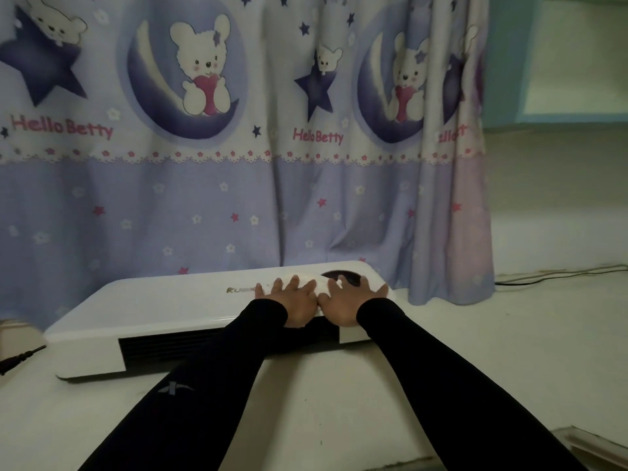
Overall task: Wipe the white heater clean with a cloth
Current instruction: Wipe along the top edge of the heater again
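Note:
The white heater [163,300] lies flat on a pale surface, its dark vent grille [176,348] facing me. A gold logo shows on its top, partly hidden by my fingers. Both hands rest flat on the right part of the top, side by side, fingers spread. My left hand [294,302] and my right hand [346,304] press on a white cloth [307,278], of which only a rounded edge shows past the fingertips. My right fingertips reach a dark round panel [346,275] on the heater. Black sleeves cover both forearms.
A lilac curtain [204,198] printed with bears and stars hangs right behind the heater. A dark cable [543,277] runs along the surface at the right. A black plug [17,360] lies at the left edge. A pale wall stands at the right.

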Action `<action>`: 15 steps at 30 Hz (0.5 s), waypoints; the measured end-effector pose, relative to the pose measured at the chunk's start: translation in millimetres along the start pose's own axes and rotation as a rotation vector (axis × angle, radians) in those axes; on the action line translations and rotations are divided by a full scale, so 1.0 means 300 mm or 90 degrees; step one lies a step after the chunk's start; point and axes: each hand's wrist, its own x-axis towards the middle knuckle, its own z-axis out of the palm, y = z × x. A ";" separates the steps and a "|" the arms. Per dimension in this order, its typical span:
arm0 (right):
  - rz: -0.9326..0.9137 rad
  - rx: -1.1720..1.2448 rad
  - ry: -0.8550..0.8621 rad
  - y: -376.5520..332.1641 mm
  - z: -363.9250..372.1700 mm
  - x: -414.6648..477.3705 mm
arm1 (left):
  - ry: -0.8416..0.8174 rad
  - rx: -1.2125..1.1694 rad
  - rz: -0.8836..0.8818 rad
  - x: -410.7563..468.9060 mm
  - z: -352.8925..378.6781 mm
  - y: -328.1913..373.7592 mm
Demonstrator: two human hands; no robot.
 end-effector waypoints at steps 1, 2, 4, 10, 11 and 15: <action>0.002 -0.006 0.004 0.009 0.001 -0.006 | 0.001 -0.002 -0.001 -0.006 0.000 0.010; 0.007 -0.012 0.005 0.019 0.004 -0.014 | 0.001 -0.006 -0.002 -0.011 0.002 0.022; 0.013 -0.016 0.006 0.031 0.006 -0.016 | 0.003 -0.013 -0.002 -0.013 0.001 0.039; 0.026 -0.017 0.005 0.076 0.010 0.012 | -0.010 -0.038 0.005 0.024 -0.001 0.073; 0.028 -0.017 0.009 0.084 0.010 0.023 | -0.012 -0.037 0.009 0.035 -0.001 0.078; 0.039 -0.021 0.012 0.121 0.006 0.077 | -0.019 -0.045 0.017 0.088 -0.012 0.108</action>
